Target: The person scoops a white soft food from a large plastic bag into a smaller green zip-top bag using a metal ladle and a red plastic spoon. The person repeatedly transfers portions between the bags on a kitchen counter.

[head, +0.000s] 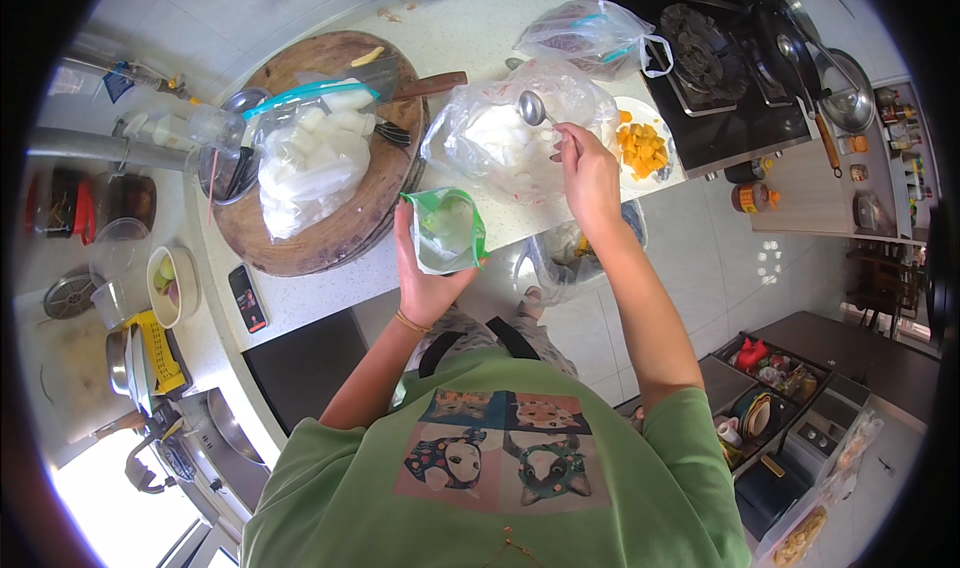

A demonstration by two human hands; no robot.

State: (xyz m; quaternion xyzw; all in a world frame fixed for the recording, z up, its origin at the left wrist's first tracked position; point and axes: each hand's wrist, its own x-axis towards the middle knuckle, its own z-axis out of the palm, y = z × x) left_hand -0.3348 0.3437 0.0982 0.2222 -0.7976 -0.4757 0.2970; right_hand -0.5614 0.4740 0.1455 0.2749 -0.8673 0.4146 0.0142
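My left hand (429, 275) grips an opened green-edged pouch (448, 230), its mouth tipped up toward me and something pale inside. In my right hand (587, 170) is a metal spoon (532, 108), its bowl held over a clear plastic bag (517, 132) of white contents on the counter. Whether the spoon carries anything is hard to tell. Beside that bag, a white plate (664, 181) bears orange-yellow cubes (641, 150). To the left, a zip bag (311, 163) full of white chunks rests on a round wooden chopping board (247, 241).
A cleaver (431, 86) lies on the board, its handle past the rim. Another tied bag (585, 35) sits near the black gas hob (720, 132). A phone (247, 298) lies by the counter's front edge. Below hangs a plastic waste bag (551, 260).
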